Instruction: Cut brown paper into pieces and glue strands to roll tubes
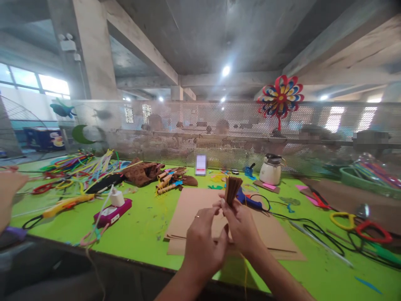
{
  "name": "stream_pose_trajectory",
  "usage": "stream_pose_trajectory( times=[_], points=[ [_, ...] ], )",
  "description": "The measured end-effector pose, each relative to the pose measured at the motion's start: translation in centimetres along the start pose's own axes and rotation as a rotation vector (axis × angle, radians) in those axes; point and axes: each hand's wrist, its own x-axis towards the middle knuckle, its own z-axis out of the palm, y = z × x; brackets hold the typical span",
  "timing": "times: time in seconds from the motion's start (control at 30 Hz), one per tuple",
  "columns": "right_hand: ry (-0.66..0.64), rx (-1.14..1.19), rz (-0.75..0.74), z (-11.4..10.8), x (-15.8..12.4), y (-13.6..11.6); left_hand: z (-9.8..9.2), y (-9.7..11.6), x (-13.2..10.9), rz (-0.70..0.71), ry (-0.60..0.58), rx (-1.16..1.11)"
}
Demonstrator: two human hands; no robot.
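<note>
Both my hands are raised together over the sheets of brown cardboard [191, 209] on the green table. My right hand [241, 223] pinches the base of a folded fan of brown paper strips [232, 189], which stands upright above my fingers. My left hand [202, 240], with a ring on one finger, has its fingers curled and pressed against the lower part of the same bundle. A thin yellow thread [245, 271] hangs below my right wrist.
A blue glue gun [249, 200] with a black cord lies just behind the bundle. Pipe cleaners [78, 165], a pink box [112, 211], a phone [201, 164], a white kettle [271, 169], and scissors [374, 228] are spread about. Another person's hand [9, 194] shows at the left edge.
</note>
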Motion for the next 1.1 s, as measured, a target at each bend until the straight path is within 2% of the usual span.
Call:
stream_pose_trajectory(
  times=[0.1,0.17,0.2,0.27,0.33,0.4,0.53,0.6,0.7,0.83,0.9,1.0,1.1],
  points=[
    [-0.076,-0.096,-0.039,-0.8,0.2,0.2,-2.7,-0.5,1.7,-0.188,-0.022,-0.159],
    [-0.161,-0.103,-0.038,-0.9,0.3,0.0,-3.9,-0.9,3.5,-0.311,-0.14,-0.342],
    [-0.217,-0.091,-0.03,-1.0,0.2,-0.1,-4.2,-1.1,4.4,-0.325,-0.206,-0.443],
    [-0.312,-0.074,-0.014,-0.9,0.2,-0.5,-4.2,-1.4,5.7,-0.332,-0.406,-0.659],
    [-0.362,-0.078,-0.011,-0.9,0.2,-0.9,-3.5,-1.7,6.4,-0.347,-0.553,-0.838],
    [-0.386,-0.075,0.008,-1.1,0.5,-1.2,-2.4,-2.0,6.5,-0.381,-0.587,-0.966],
    [-0.461,-0.03,0.12,-1.6,1.6,-1.1,-0.5,-3.2,6.8,-0.466,-0.509,-1.136],
    [-0.473,-0.016,0.161,-1.9,2.5,-0.6,0.3,-3.8,7.1,-0.522,-0.515,-1.131],
    [-0.487,0.002,0.203,-2.2,3.9,0.8,1.1,-4.4,7.6,-0.575,-0.528,-1.025],
    [-0.524,0.066,0.229,-2.3,5.6,2.6,2.1,-4.9,8.5,-0.58,-0.466,-0.865],
    [-0.49,0.073,0.214,-2.2,6.2,3.3,2.6,-5.3,9.0,-0.578,-0.424,-0.689],
    [-0.474,0.076,0.222,-2.1,6.7,3.8,2.8,-6.0,9.6,-0.52,-0.25,-0.304],
    [-0.557,0.132,0.297,-2.4,6.6,3.7,2.0,-6.0,9.5,-0.291,0.044,-0.022]
  ],
)
